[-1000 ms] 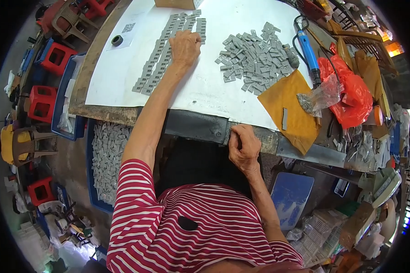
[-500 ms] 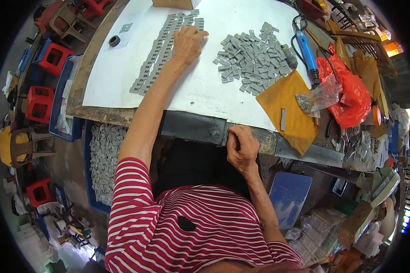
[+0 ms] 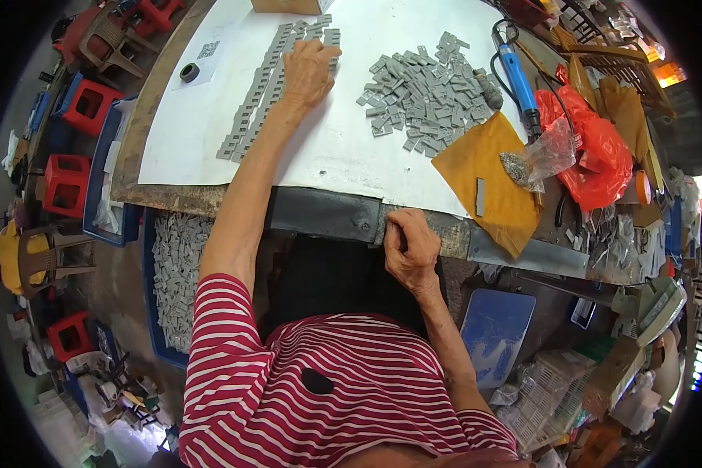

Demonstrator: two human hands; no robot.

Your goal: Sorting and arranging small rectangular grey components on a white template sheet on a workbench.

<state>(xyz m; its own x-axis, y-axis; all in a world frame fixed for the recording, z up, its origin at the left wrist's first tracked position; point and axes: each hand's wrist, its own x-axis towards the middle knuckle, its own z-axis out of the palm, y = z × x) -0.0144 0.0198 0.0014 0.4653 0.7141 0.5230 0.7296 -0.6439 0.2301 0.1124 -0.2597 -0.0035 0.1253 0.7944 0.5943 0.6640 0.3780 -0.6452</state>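
My left hand (image 3: 308,74) reaches over long rows of small flat grey pieces (image 3: 246,121) laid edge to edge on a white sheet (image 3: 187,148). Its bent fingers come down on the upper end of the right-hand row. The fingertips are partly hidden, so what they grip, if anything, does not show. At the table's front edge (image 3: 452,234) rests my right hand (image 3: 413,246), fingers curled in loosely and no object visible in them. A loose heap of similar grey pieces (image 3: 425,97) lies right of the rows.
A blue electric screwdriver (image 3: 520,82), a red plastic bag (image 3: 600,156) and brown paper (image 3: 495,187) with a grey strip (image 3: 480,196) lie at the right. A black tape roll (image 3: 189,72) sits at the left. Below stands a blue bin (image 3: 150,288) full of grey pieces.
My left hand stays at the upper end of the rows, and its outstretched finger has drawn in. The view has shifted slightly. My right hand keeps its place on the table edge.
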